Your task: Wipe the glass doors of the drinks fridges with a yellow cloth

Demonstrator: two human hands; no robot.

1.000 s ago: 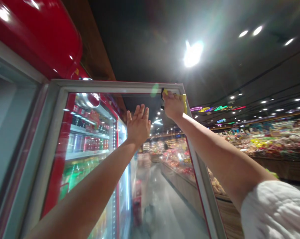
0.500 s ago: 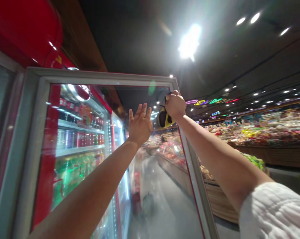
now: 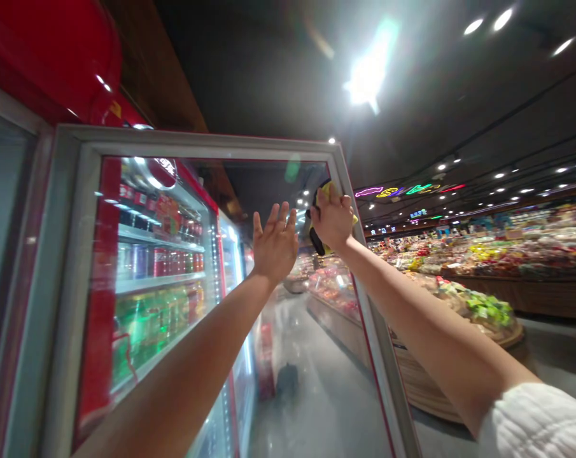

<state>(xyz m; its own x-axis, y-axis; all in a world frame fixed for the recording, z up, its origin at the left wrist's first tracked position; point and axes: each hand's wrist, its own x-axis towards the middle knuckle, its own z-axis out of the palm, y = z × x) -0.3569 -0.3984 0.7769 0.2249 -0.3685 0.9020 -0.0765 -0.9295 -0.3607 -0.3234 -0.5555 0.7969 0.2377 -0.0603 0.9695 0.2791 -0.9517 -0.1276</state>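
Observation:
A glass door (image 3: pixel 216 141) with a grey frame stands swung out from a red drinks fridge. My left hand (image 3: pixel 274 245) lies with fingers spread, flat against the glass near its middle. At the upper right corner of the pane, my right hand (image 3: pixel 333 219) presses a yellow-and-black cloth (image 3: pixel 320 243) against the glass beside the frame. Its fingers lie over the cloth, which shows around their edges. Most of the cloth is hidden under the palm.
Drink cans (image 3: pixel 166 262) and green bottles (image 3: pixel 158 318) appear on shelves in the glass. A round produce stand (image 3: pixel 435 391) with bagged vegetables is to the right, and longer display counters (image 3: pixel 521 296) stretch behind it. Spotlights hang from the dark ceiling.
My right hand has gone from a fist gripping the cloth at the frame to a flatter hand pressing it on the glass, slightly lower. My left hand stays spread on the pane.

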